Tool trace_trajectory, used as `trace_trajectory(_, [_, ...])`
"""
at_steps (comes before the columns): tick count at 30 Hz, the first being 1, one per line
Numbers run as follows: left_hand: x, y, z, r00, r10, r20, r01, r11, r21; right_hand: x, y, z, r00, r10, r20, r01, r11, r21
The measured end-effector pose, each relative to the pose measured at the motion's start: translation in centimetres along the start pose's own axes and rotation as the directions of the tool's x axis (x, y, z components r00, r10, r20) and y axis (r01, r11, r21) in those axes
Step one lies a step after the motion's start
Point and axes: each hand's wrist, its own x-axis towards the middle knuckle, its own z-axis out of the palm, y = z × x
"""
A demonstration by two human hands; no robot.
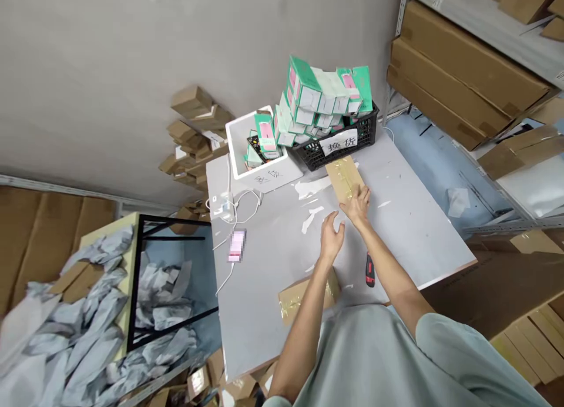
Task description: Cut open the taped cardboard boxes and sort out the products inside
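Taped brown cardboard box (341, 175) lies on the grey table, its far end beside the black crate. My right hand (358, 204) is on its near end, with thumb and fingers spanning its width. My left hand (331, 236) hovers just left of and nearer than that box, fingers apart and curved, holding nothing. A second taped cardboard box (294, 298) lies near the front edge, partly hidden under my left forearm. Beside my right forearm rests a red and black utility knife (370, 271). Torn white paper scraps (312, 218) lie left of my hands.
At the back stand a black crate (368, 131) heaped with green-and-white boxes (326, 93) and a white foam bin (240, 143). A phone (237, 245) and a power strip (221, 206) with cables sit on the left. Shelves (497, 28) with long cartons rise at right; grey parcels (88, 313) pile at left.
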Motion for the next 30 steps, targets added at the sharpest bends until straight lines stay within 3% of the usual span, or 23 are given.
trace_trajectory(3, [0.1, 0.6, 1.1, 0.999, 0.047, 0.023, -0.047, 0.999, -0.012, 0.7, 1.7, -0.9, 1.000, -0.008, -0.029, 0.007, 1.000, -0.023])
trace_trajectory(6, [-1.9, -1.1, 0.6, 1.000, 0.016, 0.019, -0.016, 1.000, -0.015, 2.2, 4.0, -2.8, 0.996, 0.023, -0.088, -0.029, 0.997, -0.069])
trace_trajectory(10, [-5.3, -4.6, -2.2, 0.992, -0.123, -0.042, 0.124, 0.992, 0.015, 5.8, 6.5, -6.5, 0.989, 0.097, -0.109, -0.111, 0.986, -0.128])
trace_trajectory(13, [-7.9, -6.8, -5.1, 0.982, -0.175, -0.071, 0.179, 0.982, 0.056, 8.0, 7.7, -8.9, 0.994, 0.087, -0.063, -0.092, 0.992, -0.087])
trace_trajectory(15, [-9.7, -8.1, -7.2, 0.978, -0.182, -0.104, 0.192, 0.976, 0.101, 8.0, 8.5, -9.7, 0.997, 0.049, -0.063, -0.053, 0.997, -0.063])
trace_trajectory(18, [-12.8, -10.2, -10.2, 0.966, -0.191, -0.177, 0.223, 0.958, 0.182, 4.2, 10.1, -9.0, 0.995, -0.031, -0.098, 0.023, 0.996, -0.085])
trace_trajectory(21, [-16.1, -12.8, -12.9, 0.941, -0.230, -0.249, 0.291, 0.925, 0.244, -3.5, 12.6, -6.2, 0.999, -0.025, -0.042, 0.021, 0.994, -0.110])
trace_trajectory(23, [-18.2, -14.3, -14.1, 0.919, -0.274, -0.282, 0.347, 0.903, 0.252, -9.4, 14.4, -3.9, 0.996, 0.081, 0.029, -0.076, 0.987, -0.141])
trace_trajectory(27, [-21.3, -16.1, -15.2, 0.901, -0.339, -0.272, 0.402, 0.887, 0.227, -18.5, 17.2, -0.2, 0.970, 0.212, 0.118, -0.178, 0.953, -0.246])
trace_trajectory(30, [-22.4, -16.6, -15.4, 0.921, -0.341, -0.189, 0.376, 0.905, 0.200, -21.1, 17.6, 0.6, 0.974, 0.203, 0.105, -0.166, 0.944, -0.286])
